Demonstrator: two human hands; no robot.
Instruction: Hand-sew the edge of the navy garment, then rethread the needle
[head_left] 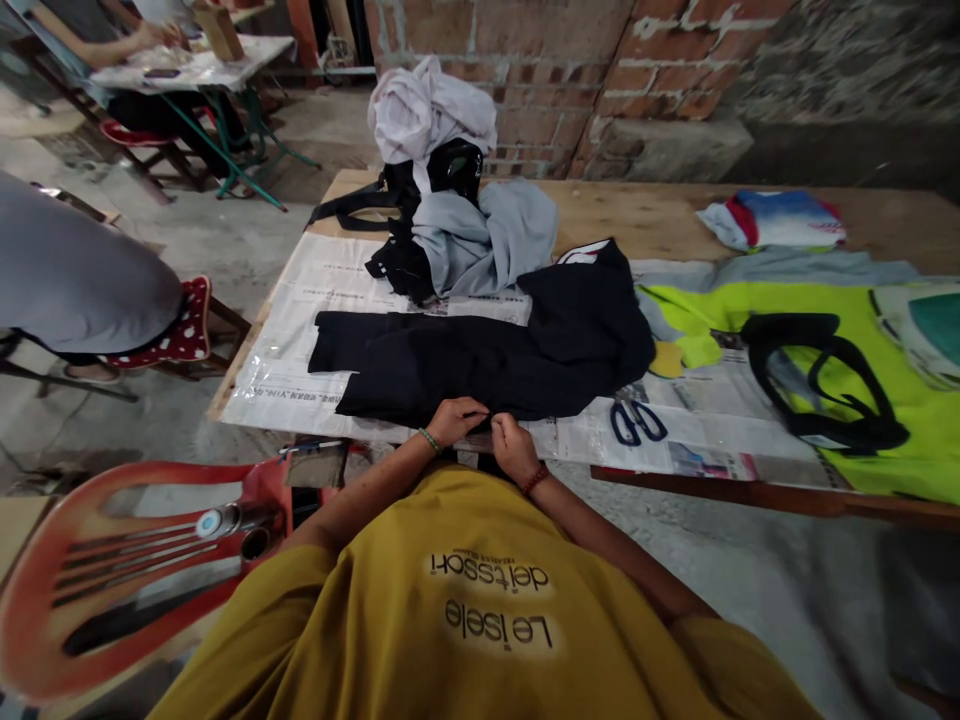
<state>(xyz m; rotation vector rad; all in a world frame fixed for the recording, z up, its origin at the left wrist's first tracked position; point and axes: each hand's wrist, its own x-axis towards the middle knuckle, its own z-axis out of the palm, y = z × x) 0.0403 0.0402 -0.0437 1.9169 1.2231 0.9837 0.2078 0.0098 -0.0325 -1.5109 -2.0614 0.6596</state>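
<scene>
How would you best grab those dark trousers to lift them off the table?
I'd probably pinch the dark trousers at their wide right-hand end, coming down from above on the wearer's side. They lie limp and flat, with the two narrower legs stretching left, and the grey cloth crowds part of their far edge.

Head-height view down over table [622,212]

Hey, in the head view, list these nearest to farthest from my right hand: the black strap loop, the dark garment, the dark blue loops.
1. Dark garment: touching your right hand, at its fingertips.
2. Dark blue loops: to the right, near the table's front edge.
3. Black strap loop: farther right, on the yellow-green cloth.
</scene>
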